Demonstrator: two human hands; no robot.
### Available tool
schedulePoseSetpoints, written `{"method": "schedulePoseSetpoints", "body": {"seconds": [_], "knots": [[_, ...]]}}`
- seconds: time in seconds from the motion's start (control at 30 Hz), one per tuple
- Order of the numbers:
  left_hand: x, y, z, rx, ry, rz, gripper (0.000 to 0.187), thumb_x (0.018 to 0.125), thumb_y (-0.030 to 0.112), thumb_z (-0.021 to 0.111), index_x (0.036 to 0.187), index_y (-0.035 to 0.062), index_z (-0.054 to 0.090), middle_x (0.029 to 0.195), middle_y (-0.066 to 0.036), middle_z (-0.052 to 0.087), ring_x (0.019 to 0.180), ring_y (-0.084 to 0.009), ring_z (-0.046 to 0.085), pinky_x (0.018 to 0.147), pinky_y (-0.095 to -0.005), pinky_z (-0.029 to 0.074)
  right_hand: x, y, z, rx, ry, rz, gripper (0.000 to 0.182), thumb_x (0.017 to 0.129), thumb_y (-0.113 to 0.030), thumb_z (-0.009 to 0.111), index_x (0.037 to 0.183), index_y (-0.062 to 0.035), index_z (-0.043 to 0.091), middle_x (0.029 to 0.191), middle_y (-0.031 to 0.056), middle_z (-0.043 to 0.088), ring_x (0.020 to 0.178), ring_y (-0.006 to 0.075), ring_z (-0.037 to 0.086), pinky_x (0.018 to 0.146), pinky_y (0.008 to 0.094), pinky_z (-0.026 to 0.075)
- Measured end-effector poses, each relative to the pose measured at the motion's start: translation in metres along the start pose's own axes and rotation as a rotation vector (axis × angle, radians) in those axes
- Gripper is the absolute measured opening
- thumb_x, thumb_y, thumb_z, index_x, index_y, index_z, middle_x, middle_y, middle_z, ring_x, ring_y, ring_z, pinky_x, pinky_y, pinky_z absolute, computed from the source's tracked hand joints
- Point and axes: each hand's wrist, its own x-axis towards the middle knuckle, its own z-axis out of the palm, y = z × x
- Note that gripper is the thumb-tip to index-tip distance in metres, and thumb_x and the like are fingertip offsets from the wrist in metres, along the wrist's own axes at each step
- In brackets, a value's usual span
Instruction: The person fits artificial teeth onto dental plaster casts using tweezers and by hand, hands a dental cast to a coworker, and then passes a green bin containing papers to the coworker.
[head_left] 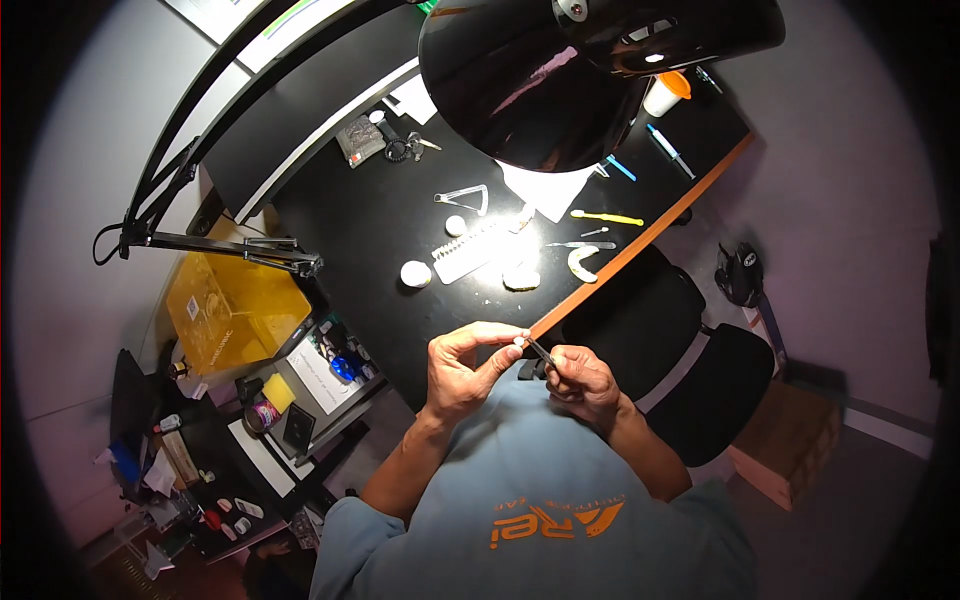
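Note:
Close in front of my chest, over the orange table edge (640, 238), my two hands meet. Thumb and fingers of my left hand (465, 368) pinch a small whitish piece (520, 342). My right hand (588, 382) is closed round a thin dark pen-like tool (541, 351), its tip right at that piece. Just beyond, on the black table, lie a white horseshoe-shaped dental cast (582, 266) and a pale plaster block (521, 277). Farther left is a bright white tray (462, 262) with a toothed row along its edge.
A black lamp shade (520, 90) hangs over the table on a long arm (200, 240). White jars (415, 274), a caliper-like tool (465, 196), a yellow toothbrush (607, 217) and an orange-lidded cup (665, 94) stand or lie around. A black chair (632, 320) is at the right.

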Motion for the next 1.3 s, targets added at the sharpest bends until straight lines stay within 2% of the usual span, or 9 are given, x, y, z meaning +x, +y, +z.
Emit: {"method": "schedulePoseSetpoints", "body": {"seconds": [0.3, 0.43, 0.53, 0.63, 0.77, 0.87, 1.3], "knots": [[-0.001, -0.009, -0.003, -0.188, -0.008, -0.065, 0.009, 0.093, -0.003, 0.08, 0.101, -0.0032, 0.076, 0.099, -0.011, 0.078, 0.093, -0.0135, 0.073, 0.087, -0.0275, 0.058, 0.001, 0.002, 0.0, 0.025, -0.007, 0.001, 0.031, 0.111, -0.029, 0.058, 0.091, -0.0047, 0.061, 0.064, -0.0063, 0.04, 0.053, 0.0036, 0.028, 0.048, 0.0224, 0.024], [-0.001, -0.006, -0.002, -0.169, -0.006, -0.099, 0.007, 0.093, 0.001, 0.081, 0.098, -0.0008, 0.076, 0.097, -0.009, 0.076, 0.091, -0.0129, 0.071, 0.085, -0.0275, 0.056, 0.002, 0.003, 0.0, 0.169, -0.067, 0.044, 0.03, 0.111, -0.028, 0.056, 0.093, -0.0041, 0.06, 0.064, -0.0065, 0.037, 0.051, 0.0037, 0.028, 0.047, 0.0222, 0.024], [-0.002, -0.009, -0.004, -0.143, -0.012, -0.092, 0.011, 0.093, 0.001, 0.081, 0.102, -0.0004, 0.075, 0.099, -0.008, 0.076, 0.093, -0.0126, 0.07, 0.087, -0.0272, 0.055, 0.004, 0.007, -0.003, 0.292, -0.152, 0.042, 0.03, 0.112, -0.028, 0.055, 0.095, -0.0034, 0.059, 0.064, -0.0064, 0.035, 0.05, 0.0038, 0.028, 0.046, 0.022, 0.025], [-0.002, -0.008, 0.003, -0.042, 0.098, -0.032, 0.021, 0.09, 0.001, 0.083, 0.109, 0.0, 0.075, 0.102, -0.008, 0.076, 0.094, -0.0122, 0.07, 0.087, -0.027, 0.055, 0.005, 0.009, -0.007, 0.393, -0.201, 0.049, 0.03, 0.113, -0.028, 0.052, 0.097, -0.0028, 0.058, 0.064, -0.0061, 0.035, 0.05, 0.0039, 0.028, 0.046, 0.0217, 0.026], [0.006, -0.006, 0.005, 0.223, 0.036, 0.125, 0.034, 0.086, 0.001, 0.085, 0.118, -0.0006, 0.074, 0.105, -0.01, 0.077, 0.093, -0.0131, 0.07, 0.083, -0.0275, 0.054, 0.006, 0.01, -0.007, 0.469, -0.207, 0.072, 0.031, 0.114, -0.027, 0.05, 0.097, -0.0022, 0.058, 0.064, -0.0057, 0.034, 0.049, 0.0039, 0.028, 0.047, 0.0216, 0.026], [0.011, -0.004, 0.011, 0.288, 0.029, 0.18, 0.034, 0.086, 0.003, 0.086, 0.118, -0.0004, 0.075, 0.105, -0.011, 0.077, 0.09, -0.0141, 0.07, 0.082, -0.0278, 0.054, 0.007, 0.01, -0.006, 0.485, -0.204, 0.091, 0.031, 0.114, -0.027, 0.049, 0.097, -0.0021, 0.058, 0.065, -0.0055, 0.035, 0.049, 0.0038, 0.028, 0.047, 0.0216, 0.027], [0.016, -0.006, 0.016, 0.297, 0.117, 0.186, 0.014, 0.088, 0.001, 0.084, 0.101, 0.0001, 0.081, 0.096, -0.012, 0.078, 0.088, -0.0168, 0.073, 0.082, -0.0291, 0.057, 0.01, 0.01, -0.009, 0.528, -0.244, 0.154, 0.032, 0.114, -0.028, 0.047, 0.1, -0.0008, 0.058, 0.065, -0.0072, 0.034, 0.048, 0.0027, 0.028, 0.046, 0.0212, 0.027]]}}
